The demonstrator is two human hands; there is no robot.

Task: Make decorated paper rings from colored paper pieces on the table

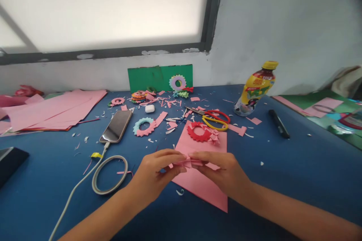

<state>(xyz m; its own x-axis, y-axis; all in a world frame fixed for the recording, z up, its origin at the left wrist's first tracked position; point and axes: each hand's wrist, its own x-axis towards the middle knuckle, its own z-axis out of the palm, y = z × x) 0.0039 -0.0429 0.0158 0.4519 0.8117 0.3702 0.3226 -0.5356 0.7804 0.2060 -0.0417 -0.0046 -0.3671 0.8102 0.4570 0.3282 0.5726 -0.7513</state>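
My left hand (154,175) and my right hand (223,171) meet low in the middle of the view. Both pinch a small folded pink paper piece (188,162) between their fingertips. They hover over a pink paper sheet (203,186) lying on the blue table (296,165). A red paper ring with pink folded pieces (199,132) rests on the far end of that sheet. Scissors with red and yellow handles (215,119) lie just beyond it.
A phone (116,126) with a white looped cable (109,175) lies to the left. A blue-and-pink paper ring (144,126), scraps and finished rings lie by a green card (158,77). A pink sheet stack (51,109), a bottle (256,88) and a black marker (278,123) lie around.
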